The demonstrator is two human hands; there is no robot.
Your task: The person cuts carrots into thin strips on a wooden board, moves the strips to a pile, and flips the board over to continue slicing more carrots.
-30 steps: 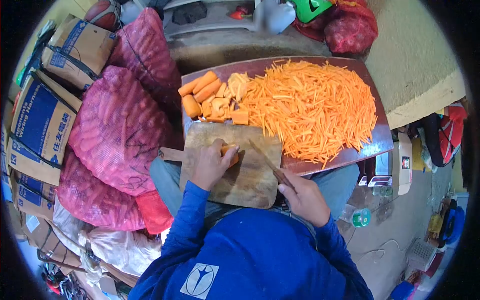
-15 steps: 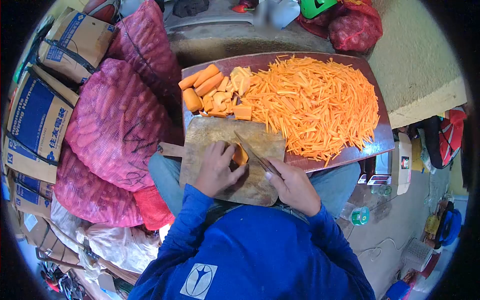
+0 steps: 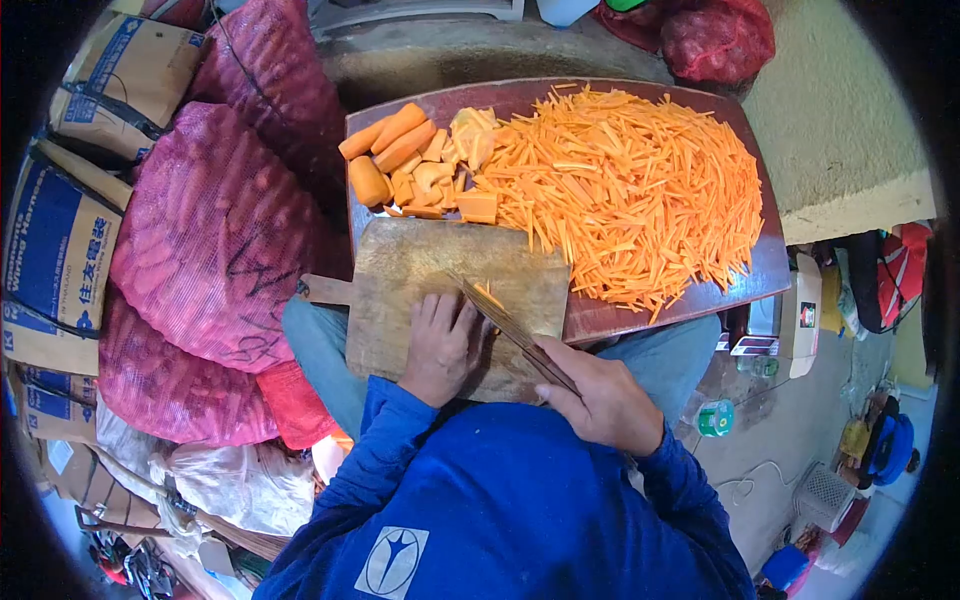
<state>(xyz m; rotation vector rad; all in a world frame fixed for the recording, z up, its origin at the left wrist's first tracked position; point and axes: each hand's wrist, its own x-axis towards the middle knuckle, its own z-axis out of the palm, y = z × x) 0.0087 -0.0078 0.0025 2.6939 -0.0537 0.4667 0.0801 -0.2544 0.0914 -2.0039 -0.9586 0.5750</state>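
My right hand (image 3: pixel 598 398) grips the handle of a knife (image 3: pixel 510 327), whose blade slants up and left over the wooden cutting board (image 3: pixel 400 265). On the board my left hand (image 3: pixel 442 345) has its fingers curled beside the blade, over something mostly hidden. A thin orange carrot piece (image 3: pixel 488 295) shows at the blade's far side. Behind the board, carrot chunks (image 3: pixel 430 180) and larger peeled carrots (image 3: pixel 400 125) lie at the left of the dark red table (image 3: pixel 590 325). A big heap of carrot strips (image 3: pixel 640 190) covers its middle and right.
Pink mesh sacks (image 3: pixel 205 240) of carrots and cardboard boxes (image 3: pixel 60 260) are stacked at the left. A red net bag (image 3: pixel 715 40) lies beyond the table, near a concrete ledge (image 3: pixel 860 190). On the floor at the right stands a green-labelled container (image 3: pixel 715 418).
The knife has moved left and down across the front of my left hand. The carrot piece between hand and blade is now mostly hidden. The whole view has shifted slightly.
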